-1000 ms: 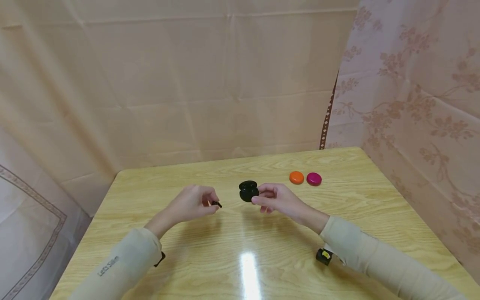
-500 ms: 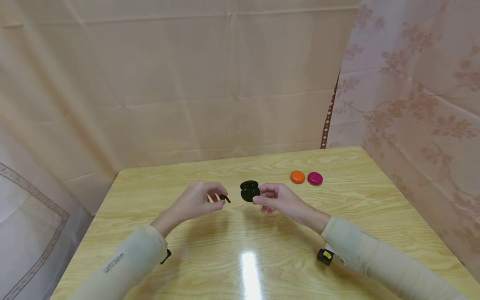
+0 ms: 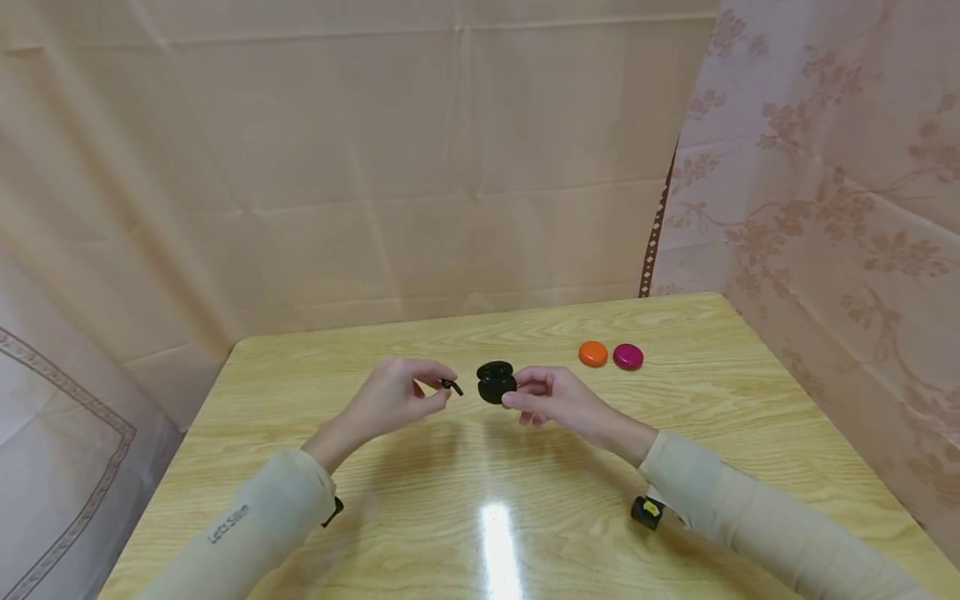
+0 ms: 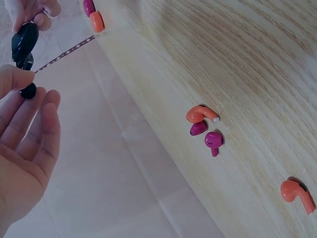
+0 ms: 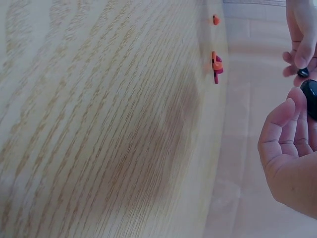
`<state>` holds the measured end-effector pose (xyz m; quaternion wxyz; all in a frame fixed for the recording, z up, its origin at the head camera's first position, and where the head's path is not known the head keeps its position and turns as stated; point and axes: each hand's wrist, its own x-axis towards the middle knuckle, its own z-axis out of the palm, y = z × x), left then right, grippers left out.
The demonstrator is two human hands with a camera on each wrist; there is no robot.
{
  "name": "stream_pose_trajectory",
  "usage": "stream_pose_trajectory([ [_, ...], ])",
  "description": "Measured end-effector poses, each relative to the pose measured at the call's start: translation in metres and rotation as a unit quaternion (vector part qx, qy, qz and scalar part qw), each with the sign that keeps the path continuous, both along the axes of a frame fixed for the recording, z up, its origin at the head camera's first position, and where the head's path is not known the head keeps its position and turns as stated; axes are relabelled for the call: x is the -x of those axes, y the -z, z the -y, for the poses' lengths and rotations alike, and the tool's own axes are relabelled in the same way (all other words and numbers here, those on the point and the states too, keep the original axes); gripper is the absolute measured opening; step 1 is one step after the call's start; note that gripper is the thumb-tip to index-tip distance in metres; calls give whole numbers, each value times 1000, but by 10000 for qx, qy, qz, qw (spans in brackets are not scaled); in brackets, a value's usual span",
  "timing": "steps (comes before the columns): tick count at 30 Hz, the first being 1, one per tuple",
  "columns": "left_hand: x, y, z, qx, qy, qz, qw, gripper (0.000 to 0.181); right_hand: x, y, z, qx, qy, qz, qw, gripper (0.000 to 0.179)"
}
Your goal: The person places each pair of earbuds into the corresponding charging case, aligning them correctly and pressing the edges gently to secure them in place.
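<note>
Shifted rightward, the left hand (image 3: 393, 400) pinches a black stemmed earbud (image 3: 453, 386); the right hand (image 3: 551, 397) grips an opened black earbud case (image 3: 495, 390), best kept steady.

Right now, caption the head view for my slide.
Left hand pinches a black earbud near the open black case in the right hand; orange case and magenta case on the table.

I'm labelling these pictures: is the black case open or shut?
Open. In the head view, the black case in the right hand shows its lid raised above the base, with a notch between them.
</note>
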<state>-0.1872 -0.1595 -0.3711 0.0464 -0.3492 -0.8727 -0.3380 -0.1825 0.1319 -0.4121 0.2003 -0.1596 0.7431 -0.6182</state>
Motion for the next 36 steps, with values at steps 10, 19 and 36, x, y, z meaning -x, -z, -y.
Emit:
stream_pose_trajectory([
  [10, 1, -2, -6, -727, 325, -679, 9945, 14, 2, 2, 1, 8, -56, -13, 10000, 42],
  [19, 2, -6, -13, -769, 395, -796, 9931, 13, 1, 1, 2, 117, -74, 65, 9999, 43],
  [36, 3, -6, -22, -236, 545, -1774, 9823, 17, 2, 1, 4, 168, -168, 30, 9997, 38],
])
